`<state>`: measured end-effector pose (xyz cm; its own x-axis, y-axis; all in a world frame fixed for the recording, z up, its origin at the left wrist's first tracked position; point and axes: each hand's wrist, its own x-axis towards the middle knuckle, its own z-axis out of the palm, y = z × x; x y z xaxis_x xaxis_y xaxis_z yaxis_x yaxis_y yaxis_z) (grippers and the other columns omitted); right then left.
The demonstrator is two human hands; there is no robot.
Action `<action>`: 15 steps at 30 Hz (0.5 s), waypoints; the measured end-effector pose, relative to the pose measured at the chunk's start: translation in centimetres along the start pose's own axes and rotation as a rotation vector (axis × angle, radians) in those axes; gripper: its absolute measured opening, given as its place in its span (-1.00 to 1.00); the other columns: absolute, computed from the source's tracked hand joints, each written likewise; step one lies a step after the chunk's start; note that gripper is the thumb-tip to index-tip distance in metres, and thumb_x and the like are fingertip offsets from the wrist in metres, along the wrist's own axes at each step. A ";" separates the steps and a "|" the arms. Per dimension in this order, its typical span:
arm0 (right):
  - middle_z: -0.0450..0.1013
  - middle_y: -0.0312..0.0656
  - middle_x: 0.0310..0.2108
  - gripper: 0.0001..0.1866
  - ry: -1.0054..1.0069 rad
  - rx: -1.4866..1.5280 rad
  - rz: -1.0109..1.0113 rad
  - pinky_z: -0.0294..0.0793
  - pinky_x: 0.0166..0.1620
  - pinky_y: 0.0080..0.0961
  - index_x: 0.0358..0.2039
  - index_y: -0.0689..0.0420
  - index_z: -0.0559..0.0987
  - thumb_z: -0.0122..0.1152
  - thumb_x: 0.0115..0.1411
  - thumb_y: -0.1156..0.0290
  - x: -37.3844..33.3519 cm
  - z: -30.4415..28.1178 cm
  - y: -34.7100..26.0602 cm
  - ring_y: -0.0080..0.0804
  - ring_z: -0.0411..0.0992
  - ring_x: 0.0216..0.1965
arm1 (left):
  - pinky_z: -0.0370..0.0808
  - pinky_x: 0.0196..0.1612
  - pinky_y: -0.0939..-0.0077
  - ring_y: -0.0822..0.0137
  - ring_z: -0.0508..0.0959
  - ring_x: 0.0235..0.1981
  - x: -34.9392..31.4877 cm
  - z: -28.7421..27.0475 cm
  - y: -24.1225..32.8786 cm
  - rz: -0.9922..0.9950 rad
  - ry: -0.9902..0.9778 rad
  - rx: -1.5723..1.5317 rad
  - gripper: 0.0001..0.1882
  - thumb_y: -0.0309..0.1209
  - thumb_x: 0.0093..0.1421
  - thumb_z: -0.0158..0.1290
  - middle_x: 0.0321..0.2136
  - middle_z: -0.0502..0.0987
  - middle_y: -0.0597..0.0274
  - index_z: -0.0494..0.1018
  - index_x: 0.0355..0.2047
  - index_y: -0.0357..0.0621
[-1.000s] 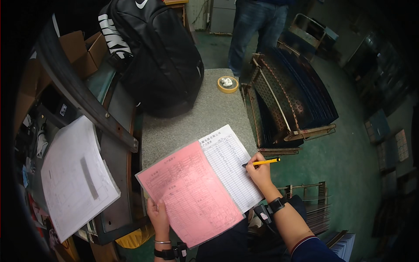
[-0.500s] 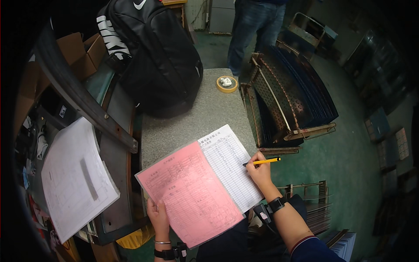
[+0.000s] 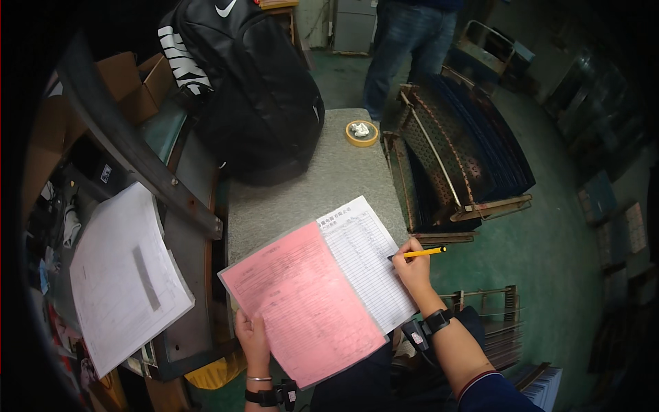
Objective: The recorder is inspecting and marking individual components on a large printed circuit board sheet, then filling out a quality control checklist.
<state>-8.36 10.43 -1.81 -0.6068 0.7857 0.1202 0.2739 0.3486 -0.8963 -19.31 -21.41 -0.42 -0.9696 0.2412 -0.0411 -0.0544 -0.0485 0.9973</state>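
A yellow pen (image 3: 427, 253) is pinched in my right hand (image 3: 412, 266), its dark tip at the right part of a white form sheet (image 3: 365, 259) ruled in rows. Over the left part of that sheet lies a pink printed sheet (image 3: 302, 302) in a clear sleeve. My left hand (image 3: 252, 340) grips the lower left edge of the pink sheet, thumb on top and the other fingers underneath. Both papers rest tilted on the near end of a grey speckled surface (image 3: 336, 175) and reach out over my lap.
A black backpack (image 3: 264, 103) stands on the far left of the surface, near a tape roll (image 3: 362, 134) with crumpled white stuff inside. At left, white papers (image 3: 130, 275) lie beside a metal bar (image 3: 147, 161). Racks of dark panels (image 3: 467, 147) stand right. A person in jeans (image 3: 408, 55) stands beyond.
The whole view has shifted slightly. Both hands keep their grips, and the pen stays on the white sheet with hardly any movement.
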 end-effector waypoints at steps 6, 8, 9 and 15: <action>0.40 -0.26 -0.51 -0.87 -0.057 0.381 0.011 0.37 -0.40 -0.67 -0.32 0.21 0.41 0.02 0.16 0.43 -2.3 -0.9 -2.5 -0.58 0.36 -0.52 | 0.28 0.03 0.50 0.37 0.39 -0.07 0.2 1.4 1.4 -0.069 0.017 -0.334 -0.68 -0.55 0.20 -0.12 -0.07 0.39 0.13 0.23 -0.03 -0.32; 0.42 -0.27 -0.46 -0.81 -0.130 0.352 -0.022 0.36 -0.36 -0.73 -0.22 0.21 0.41 -0.02 0.22 0.38 -4.3 -1.8 -3.7 -0.61 0.34 -0.50 | 0.29 0.03 0.50 0.38 0.39 -0.07 0.5 2.1 1.8 -0.087 -0.032 -0.439 -0.70 -0.55 0.20 -0.12 -0.07 0.39 0.13 0.23 -0.04 -0.31; 0.40 -0.27 -0.45 -0.77 -0.241 0.381 0.098 0.36 -0.34 -0.70 -0.17 0.20 0.41 0.03 0.19 0.40 -5.2 -2.7 -4.0 -0.60 0.36 -0.45 | 0.29 0.03 0.50 0.38 0.39 -0.07 0.8 3.0 2.2 -0.081 -0.029 -0.445 -0.70 -0.55 0.20 -0.12 -0.07 0.39 0.13 0.23 -0.04 -0.31; 0.39 -0.23 -0.39 -0.67 -0.216 0.030 0.064 0.31 -0.31 -0.64 -0.14 0.16 0.43 0.21 0.07 0.40 -7.5 -5.7 -3.0 -0.58 0.29 -0.42 | 0.26 0.05 0.47 0.34 0.32 -0.01 1.9 9.0 2.8 0.008 -0.019 -0.308 -0.55 -0.56 0.22 -0.16 -0.01 0.30 0.02 0.04 0.11 -0.33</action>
<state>-0.37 6.45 2.41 -0.7353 0.6771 -0.0282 0.2965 0.2840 -0.9118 -19.18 -12.32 2.83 -0.9658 0.2576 -0.0293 -0.1194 -0.3418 0.9322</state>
